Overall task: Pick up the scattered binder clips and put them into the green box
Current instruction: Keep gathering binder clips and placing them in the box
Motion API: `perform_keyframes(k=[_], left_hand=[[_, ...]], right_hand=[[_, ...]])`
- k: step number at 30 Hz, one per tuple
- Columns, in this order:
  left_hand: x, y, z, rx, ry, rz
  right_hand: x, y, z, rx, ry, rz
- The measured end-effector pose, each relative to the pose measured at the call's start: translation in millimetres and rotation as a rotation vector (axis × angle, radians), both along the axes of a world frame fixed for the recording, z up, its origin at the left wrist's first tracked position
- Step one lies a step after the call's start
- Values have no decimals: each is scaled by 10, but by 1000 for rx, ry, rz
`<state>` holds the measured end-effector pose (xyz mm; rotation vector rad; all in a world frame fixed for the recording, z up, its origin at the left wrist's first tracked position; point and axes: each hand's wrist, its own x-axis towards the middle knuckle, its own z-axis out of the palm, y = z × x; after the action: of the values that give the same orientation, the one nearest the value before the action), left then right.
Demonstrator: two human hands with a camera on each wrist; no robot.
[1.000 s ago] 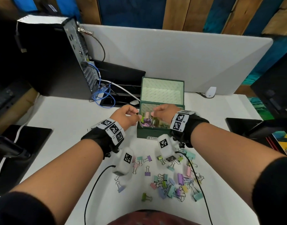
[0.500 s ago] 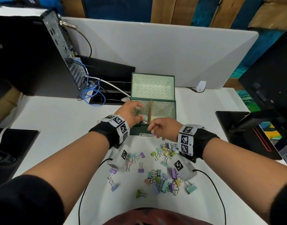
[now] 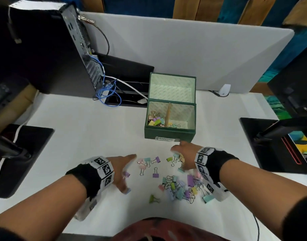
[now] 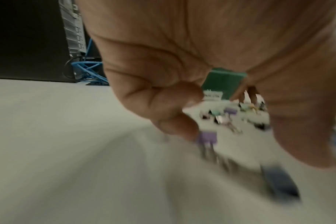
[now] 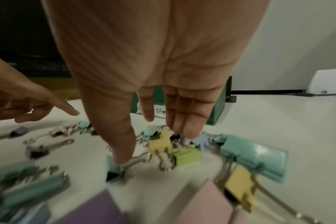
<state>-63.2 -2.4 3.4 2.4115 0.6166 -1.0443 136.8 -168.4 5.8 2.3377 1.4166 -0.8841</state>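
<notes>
So both my hands are down on the white desk (image 3: 76,136) on the near side of the green box (image 3: 168,133), palms down over the scattered binder clips (image 3: 180,186). My left hand (image 3: 122,171) hangs loose with the fingers spread, holding nothing, and a purple clip (image 4: 206,137) sits right at one fingertip. My right hand (image 3: 184,157) is closer to the box, just in front of its front wall, fingers straight and pointing down at a yellow clip (image 5: 160,142), gripping nothing. The box lid is up, and a few clips lie in the left part of the box, beside a tan divider (image 3: 167,115).
</notes>
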Motion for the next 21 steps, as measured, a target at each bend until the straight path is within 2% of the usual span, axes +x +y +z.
perform_keyframes(k=[3, 7, 11, 18, 21], left_hand=[[-71, -57, -160, 10, -14, 17], [34, -146, -141, 41, -102, -6], [191, -184, -188, -12, -190, 61], [421, -295, -224, 46, -245, 3], [493, -317, -262, 51, -261, 29]], right_hand=[[-72, 42, -48, 55, 49, -9], [-191, 111, -92, 111, 99, -7], [-160, 81, -24, 212, 140, -71], [-172, -9, -24, 45, 51, 27], [-251, 55, -92, 62, 34, 21]])
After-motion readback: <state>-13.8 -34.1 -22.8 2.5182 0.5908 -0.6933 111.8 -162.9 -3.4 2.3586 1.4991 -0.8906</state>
